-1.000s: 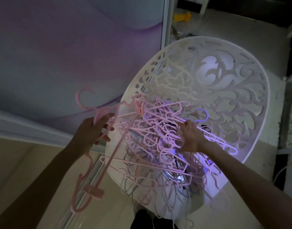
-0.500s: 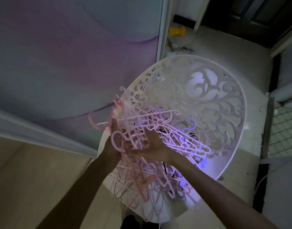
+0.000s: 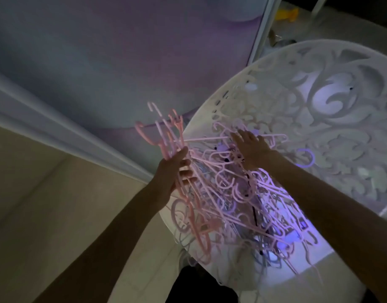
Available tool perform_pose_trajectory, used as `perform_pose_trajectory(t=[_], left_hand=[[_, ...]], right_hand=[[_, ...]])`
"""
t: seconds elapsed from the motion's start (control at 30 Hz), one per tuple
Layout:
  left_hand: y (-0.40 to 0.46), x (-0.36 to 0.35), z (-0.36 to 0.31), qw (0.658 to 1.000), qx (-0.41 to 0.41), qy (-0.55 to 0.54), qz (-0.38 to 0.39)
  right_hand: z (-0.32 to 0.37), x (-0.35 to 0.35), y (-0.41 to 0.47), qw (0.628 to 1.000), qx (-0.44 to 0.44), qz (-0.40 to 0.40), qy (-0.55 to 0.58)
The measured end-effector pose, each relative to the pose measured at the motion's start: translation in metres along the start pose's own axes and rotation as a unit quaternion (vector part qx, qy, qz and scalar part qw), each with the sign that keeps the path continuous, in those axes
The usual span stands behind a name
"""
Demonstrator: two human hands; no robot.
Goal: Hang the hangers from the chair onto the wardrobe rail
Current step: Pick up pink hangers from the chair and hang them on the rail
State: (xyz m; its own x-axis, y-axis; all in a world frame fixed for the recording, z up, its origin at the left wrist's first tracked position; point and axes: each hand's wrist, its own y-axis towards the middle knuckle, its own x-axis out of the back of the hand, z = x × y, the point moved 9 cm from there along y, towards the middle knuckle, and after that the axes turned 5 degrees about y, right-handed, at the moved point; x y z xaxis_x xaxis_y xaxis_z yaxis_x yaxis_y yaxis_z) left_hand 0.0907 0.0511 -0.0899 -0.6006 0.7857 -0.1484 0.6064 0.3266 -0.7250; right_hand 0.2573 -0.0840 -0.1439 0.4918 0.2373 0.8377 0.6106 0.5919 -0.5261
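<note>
Clamped around a small bundle of pink hangers (image 3: 166,145), the left hand (image 3: 174,171) forms the working grip: thumb on the near side, fingers curled across the necks just below the hooks, which fan upward and to the left of the chair. Right hand (image 3: 251,147) lies flat and spread on top of the main heap of hangers (image 3: 243,193), fingers straight, pressing rather than grasping. That heap is a tangled mass of pink and lilac plastic filling the seat of the white fretwork chair (image 3: 319,119), with hooks and bars interlocked and some strands spilling over the front edge. Judged from their thin section, the hangers are light, fairly stiff yet springy, and smooth enough to slide in the hand; the hazard is snagging, since lifting one is likely to drag its neighbours. The best hold appears to be at the neck below the hook, keeping all hooks facing one way for the rail. Beyond the chair stands a pale wardrobe door (image 3: 122,62); the rail itself is not in view. Compared with half a second ago, the two hands have separated: the right has left the bundle and moved out onto the heap, while the left retains its hangers.
</note>
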Motion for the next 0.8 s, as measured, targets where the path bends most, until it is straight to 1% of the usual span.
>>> perform_pose_trajectory(t=[0.07, 0.13, 0.2, 0.27, 0.37, 0.47, 0.6, 0.73, 0.8], left_hand=[[0.003, 0.003, 0.0, 1.0, 0.002, 0.025, -0.003], [0.006, 0.006, -0.003, 0.999, -0.003, 0.044, -0.012], [0.005, 0.008, -0.008, 0.999, -0.01, 0.05, -0.016], [0.003, 0.008, -0.015, 0.999, -0.015, 0.045, -0.021], [-0.003, 0.013, -0.023, 0.998, -0.027, 0.027, -0.047], [-0.01, 0.013, -0.033, 0.998, -0.037, 0.007, -0.052], [-0.025, 0.015, -0.042, 0.997, -0.051, 0.029, -0.056], [-0.046, 0.016, -0.044, 0.996, -0.051, 0.037, -0.066], [-0.059, 0.016, -0.044, 0.997, -0.042, 0.039, -0.054]], right_hand=[[0.006, -0.005, 0.017, 1.0, 0.0, -0.011, -0.013], [0.011, 0.001, 0.024, 0.996, 0.01, -0.026, -0.082], [0.008, 0.011, 0.027, 0.995, 0.016, -0.028, -0.099], [0.005, 0.026, 0.024, 0.997, 0.01, -0.034, -0.066], [0.005, 0.044, 0.018, 0.999, 0.004, -0.047, -0.016], [-0.001, 0.056, 0.005, 0.998, -0.026, -0.06, 0.021], [-0.001, 0.062, -0.022, 0.993, -0.065, -0.083, 0.058], [0.001, 0.067, -0.057, 0.987, -0.085, -0.075, 0.112], [0.0, 0.074, -0.077, 0.986, -0.086, -0.071, 0.126]])
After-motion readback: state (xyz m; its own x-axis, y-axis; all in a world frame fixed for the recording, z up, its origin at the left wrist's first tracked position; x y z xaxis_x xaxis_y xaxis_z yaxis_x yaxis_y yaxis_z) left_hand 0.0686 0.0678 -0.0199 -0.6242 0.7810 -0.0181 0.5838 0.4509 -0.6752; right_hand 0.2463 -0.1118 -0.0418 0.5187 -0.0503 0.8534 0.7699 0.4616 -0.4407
